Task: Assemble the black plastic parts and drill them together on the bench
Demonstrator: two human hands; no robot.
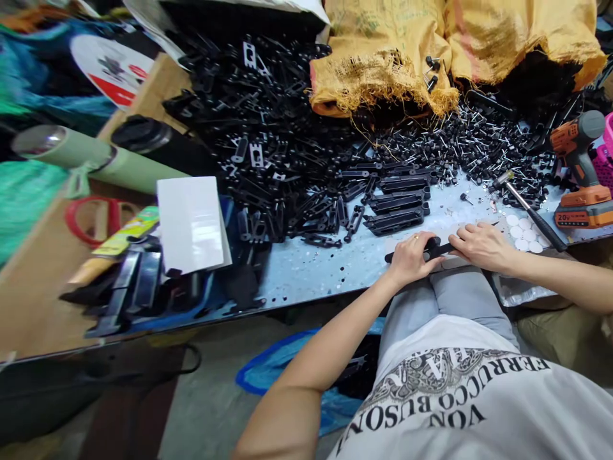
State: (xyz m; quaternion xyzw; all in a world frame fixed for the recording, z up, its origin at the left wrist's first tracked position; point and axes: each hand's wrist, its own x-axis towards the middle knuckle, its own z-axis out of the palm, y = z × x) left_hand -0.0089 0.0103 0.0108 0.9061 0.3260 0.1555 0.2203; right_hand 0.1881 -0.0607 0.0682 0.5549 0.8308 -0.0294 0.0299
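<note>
Close to the table's front edge, my left hand is closed around a long black plastic part. One end of the part sticks out to the left of the hand. At its other end, the fingers of my right hand are pressed together on the part; a thin dark tip shows beyond them, and I cannot tell what it belongs to. Just behind my left hand lies a row of similar black parts. A hammer and several white round discs lie to the right of my right hand.
Loose black parts are heaped at the back left, black-headed screws or pins at the back right. Yellow woven sacks stand behind. An orange cordless drill sits far right. A box, red scissors and a green bottle are left.
</note>
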